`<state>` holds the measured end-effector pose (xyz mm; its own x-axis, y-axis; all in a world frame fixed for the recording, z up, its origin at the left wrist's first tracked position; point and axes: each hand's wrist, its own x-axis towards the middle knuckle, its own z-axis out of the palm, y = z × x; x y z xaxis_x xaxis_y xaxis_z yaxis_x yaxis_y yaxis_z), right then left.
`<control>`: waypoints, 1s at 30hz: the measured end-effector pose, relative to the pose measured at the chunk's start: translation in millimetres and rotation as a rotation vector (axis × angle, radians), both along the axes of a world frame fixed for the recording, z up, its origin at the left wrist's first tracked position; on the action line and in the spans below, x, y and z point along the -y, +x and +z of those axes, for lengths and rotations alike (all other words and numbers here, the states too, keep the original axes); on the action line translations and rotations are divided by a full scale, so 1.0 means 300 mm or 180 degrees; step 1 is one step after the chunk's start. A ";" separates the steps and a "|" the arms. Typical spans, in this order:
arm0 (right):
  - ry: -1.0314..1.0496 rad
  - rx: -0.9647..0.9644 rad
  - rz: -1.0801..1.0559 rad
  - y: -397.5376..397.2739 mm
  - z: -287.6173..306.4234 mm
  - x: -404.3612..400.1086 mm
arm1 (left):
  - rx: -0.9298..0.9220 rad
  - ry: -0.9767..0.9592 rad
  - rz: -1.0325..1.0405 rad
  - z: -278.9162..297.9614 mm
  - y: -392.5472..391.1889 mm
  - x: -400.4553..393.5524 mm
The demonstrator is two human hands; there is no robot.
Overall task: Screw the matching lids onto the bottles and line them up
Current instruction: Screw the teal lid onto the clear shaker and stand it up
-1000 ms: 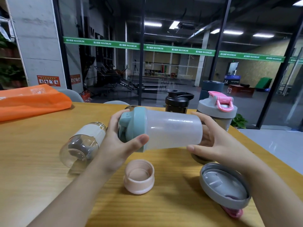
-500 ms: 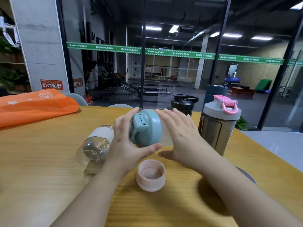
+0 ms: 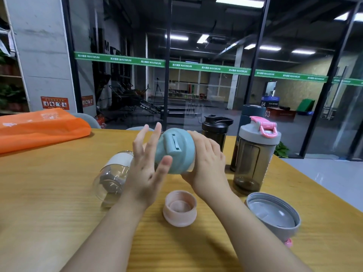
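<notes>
Just below the hands a pink lid lies on the table; the right hand grips the teal-lidded bottle while the spread, empty left hand should regrip its lid to tighten squarely.

I count five bottles on the table: one in my hands, one lying down, three standing behind. Two loose lids sit near me. One orange bag.
</notes>
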<state>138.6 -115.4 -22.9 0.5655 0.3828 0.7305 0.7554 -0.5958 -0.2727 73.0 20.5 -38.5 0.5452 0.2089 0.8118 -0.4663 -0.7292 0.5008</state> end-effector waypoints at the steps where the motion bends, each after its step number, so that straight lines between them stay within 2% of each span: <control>1: 0.0128 -0.0079 0.0014 0.001 -0.007 -0.001 | 0.0024 -0.0004 0.0069 -0.004 0.005 -0.004; 7: 0.0593 -0.0343 -0.0093 0.045 -0.044 0.044 | -0.0276 -0.0316 0.0780 -0.024 0.030 -0.022; 9: 0.0852 -0.0555 -0.0084 0.054 -0.052 0.059 | -0.0163 -0.0358 0.1023 -0.018 0.025 -0.022; 12: 0.1281 -0.0975 0.0093 0.054 -0.064 0.067 | 0.0045 -0.0200 0.1750 -0.017 0.015 -0.043; 15: 0.1466 -0.1225 0.0165 0.066 -0.070 0.066 | -0.0082 -0.0284 0.2204 -0.027 0.007 -0.077; 21: 0.1570 -0.1554 0.0175 0.084 -0.081 0.075 | -0.0458 -0.0349 0.2600 -0.068 -0.007 -0.108; 24: 0.1659 -0.1727 0.0163 0.088 -0.080 0.074 | -0.0717 -0.0658 0.2739 -0.080 -0.019 -0.115; 30: 0.1761 -0.1911 0.0017 0.093 -0.087 0.068 | -0.1067 -0.1174 0.2608 -0.096 -0.037 -0.097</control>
